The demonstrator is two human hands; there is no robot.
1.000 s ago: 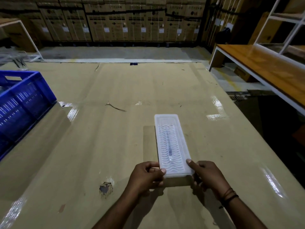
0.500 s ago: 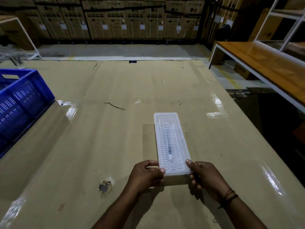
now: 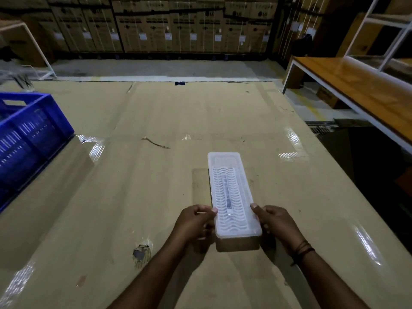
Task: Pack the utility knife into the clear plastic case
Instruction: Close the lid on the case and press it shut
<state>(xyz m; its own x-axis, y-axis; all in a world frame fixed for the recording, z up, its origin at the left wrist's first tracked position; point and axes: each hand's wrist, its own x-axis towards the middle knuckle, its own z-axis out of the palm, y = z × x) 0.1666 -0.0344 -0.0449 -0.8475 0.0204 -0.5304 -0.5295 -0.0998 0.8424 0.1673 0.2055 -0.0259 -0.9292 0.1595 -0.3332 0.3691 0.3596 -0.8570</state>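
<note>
Toward the near edge of the cardboard-covered tabletop (image 3: 156,197), right of centre: one clear plastic case (image 3: 231,195), long and narrow, long axis running away from the person, near end raised off the surface with its shadow beneath. Contents: one utility knife (image 3: 227,195), visible as a slim dark strip through the wavy-ribbed lid, lying lengthwise down the middle.

Grip: left hand (image 3: 194,224) on the near left side, right hand (image 3: 276,224) on the near right side; each thumb rests on the lid's long edge, fingers curled against the side and underneath, both hands closed on the case.

Step, as judged: pressing the lid shut with the knife already inside. Handling note: squeeze both long edges evenly, work from the near corners toward the far end, keep the case level so the knife stays centred; thin plastic may flex or pop open under uneven pressure.

Markings: none legible on case or knife. Stacked cartons (image 3: 178,25) beyond the far edge show a round "LG" logo and white labels, too small to read. Blue crate (image 3: 33,134) at the left edge, unmarked.
</note>
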